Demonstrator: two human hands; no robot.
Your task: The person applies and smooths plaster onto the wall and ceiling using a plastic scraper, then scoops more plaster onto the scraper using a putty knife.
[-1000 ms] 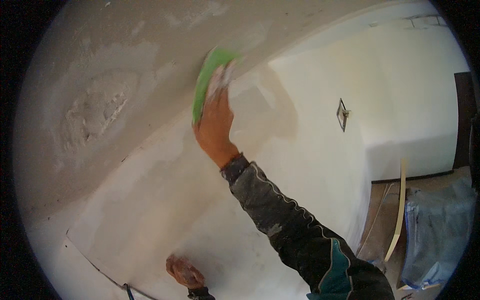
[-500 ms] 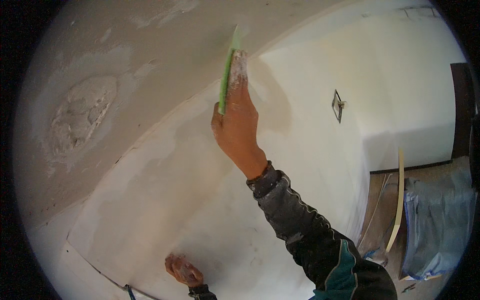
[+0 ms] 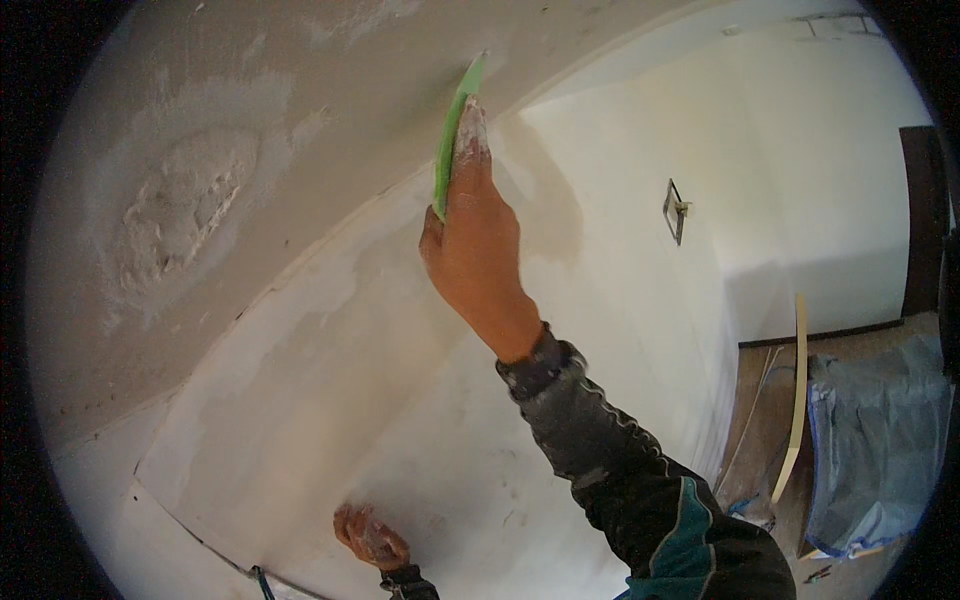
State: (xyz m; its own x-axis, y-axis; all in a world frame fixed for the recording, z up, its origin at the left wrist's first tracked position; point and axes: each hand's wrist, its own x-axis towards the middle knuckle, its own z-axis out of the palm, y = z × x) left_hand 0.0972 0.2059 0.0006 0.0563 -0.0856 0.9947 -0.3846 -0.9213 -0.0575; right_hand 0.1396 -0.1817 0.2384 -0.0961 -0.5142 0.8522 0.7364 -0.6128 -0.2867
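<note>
My right hand [image 3: 478, 240] is raised on an outstretched arm and grips a thin green plastic spreader [image 3: 445, 160] by its edge. The spreader's tip meets the grey-beige upper surface [image 3: 380, 90], close to where that surface joins the white wall [image 3: 640, 330]. White residue coats the fingers stretched along the tool. Lower down, my left hand [image 3: 371, 537] is closed in front of the white wall, with whitish smears on it. What its curled fingers hold, if anything, is hidden. I cannot tell whether it touches the wall.
A rough, broken patch [image 3: 190, 205] marks the upper surface at left. A small square metal frame [image 3: 676, 212] is fixed to the wall. At right are a pale wooden strip [image 3: 798, 400], a bluish plastic sheet [image 3: 880, 450] and a dark door frame [image 3: 922, 220]. A cable [image 3: 200, 540] runs at lower left.
The spreader now bends more and its tip lies slightly farther right. The rough patch has shifted right and up in view. My left hand stays nearly where it was.
</note>
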